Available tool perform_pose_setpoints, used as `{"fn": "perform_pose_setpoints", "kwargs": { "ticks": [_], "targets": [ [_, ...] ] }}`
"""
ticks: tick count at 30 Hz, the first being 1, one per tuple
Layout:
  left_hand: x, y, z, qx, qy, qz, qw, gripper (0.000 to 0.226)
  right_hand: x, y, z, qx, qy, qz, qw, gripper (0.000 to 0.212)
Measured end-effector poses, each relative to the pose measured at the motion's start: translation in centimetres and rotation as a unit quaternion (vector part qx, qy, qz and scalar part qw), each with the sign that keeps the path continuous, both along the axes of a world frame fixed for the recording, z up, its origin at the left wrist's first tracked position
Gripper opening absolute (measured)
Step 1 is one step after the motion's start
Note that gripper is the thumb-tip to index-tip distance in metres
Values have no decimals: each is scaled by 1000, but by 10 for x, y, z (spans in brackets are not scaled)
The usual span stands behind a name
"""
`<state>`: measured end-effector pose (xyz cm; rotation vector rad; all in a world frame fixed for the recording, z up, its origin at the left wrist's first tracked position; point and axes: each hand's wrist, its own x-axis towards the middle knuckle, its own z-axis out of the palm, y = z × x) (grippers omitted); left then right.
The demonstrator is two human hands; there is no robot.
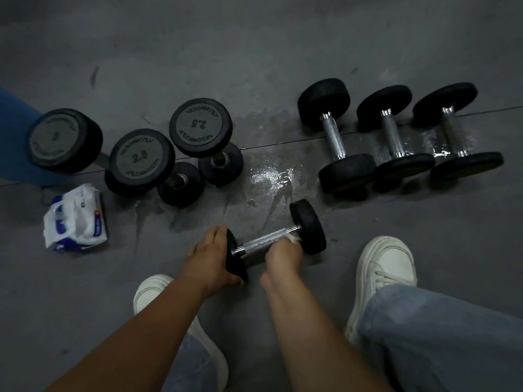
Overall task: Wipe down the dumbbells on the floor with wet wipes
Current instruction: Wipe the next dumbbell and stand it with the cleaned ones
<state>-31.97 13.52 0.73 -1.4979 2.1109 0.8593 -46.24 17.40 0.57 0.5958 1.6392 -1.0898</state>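
Head view: the small black rubber-headed dumbbell with a chrome knurled handle [308, 226] lies on the grey floor [271, 176] between my feet. My left hand [210, 254] clasps its left head, fingers curled over the rim. My right hand [283, 250] is closed round the handle by the right head, pinching a white wet wipe [293, 237] against the metal. Three lying dumbbells [334, 137] at the right, amid wet streaks, I judge done. Three upright ones [140, 158] beside the white-and-blue wipes pack [76, 219] seem left.
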Motion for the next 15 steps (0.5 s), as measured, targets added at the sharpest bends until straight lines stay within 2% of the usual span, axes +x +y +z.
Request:
{"fn": "perform_pose_setpoints", "kwargs": {
  "ticks": [3,5,8,11,15],
  "targets": [
    [0,1,1,3,-2,4,1000,127,-2,-3,-10,-1,-37,-32,999,36],
    [0,1,0,3,0,5,1000,128,0,-1,-20,6,-26,-67,997,33],
    [0,1,0,2,-4,2,1000,129,2,2,-20,0,-6,-35,999,34],
    [0,1,0,3,0,4,1000,129,-2,-1,-22,6,-30,-91,995,37],
    [1,1,-1,7,4,9,1000,129,2,5,-35,0,27,-58,998,33]
  ]
}}
